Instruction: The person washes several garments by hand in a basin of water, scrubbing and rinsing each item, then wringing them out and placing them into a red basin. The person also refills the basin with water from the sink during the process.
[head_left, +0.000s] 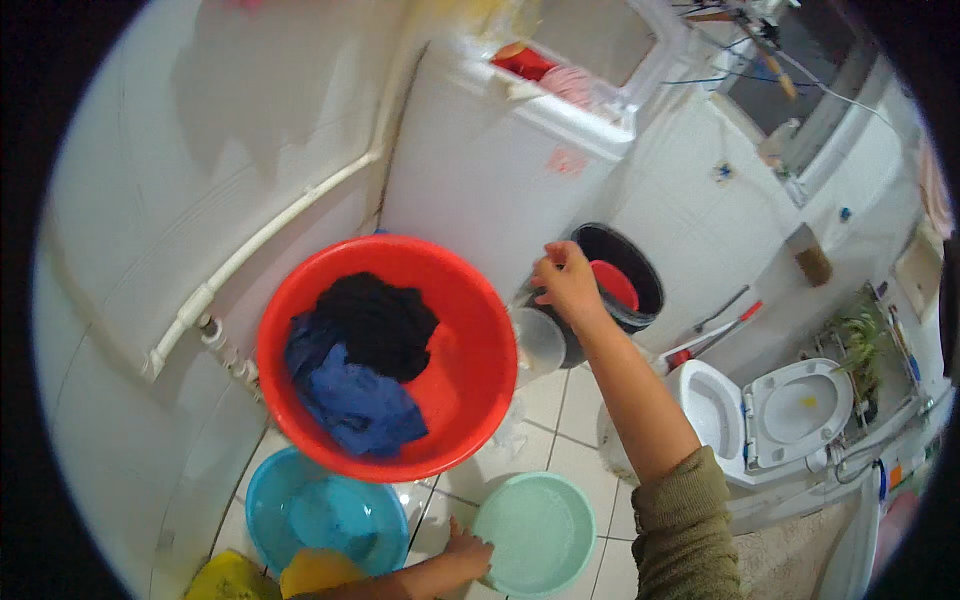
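Observation:
My left hand (469, 555) is low in the view, at the left rim of a pale green plastic basin (536, 532); whether its fingers grip the rim is unclear. My right hand (566, 281) is raised beside a black bucket (649, 289), its fingers loosely curled and apart, with nothing seen in them. To its left stands a large red plastic basin (465, 360) with a black garment (375, 322) and blue fabric (364, 405) bunched on its left side. A blue basin (277, 502) with shiny reflections sits partly below the red basin's lower edge.
A white appliance (487, 157) with an open lid and cloth on top stands behind. A white toilet (709, 416) with its lid raised is at right. A clear plastic container (540, 341) is beside the red basin. A white pipe (255, 244) runs along the left wall. The floor is tiled.

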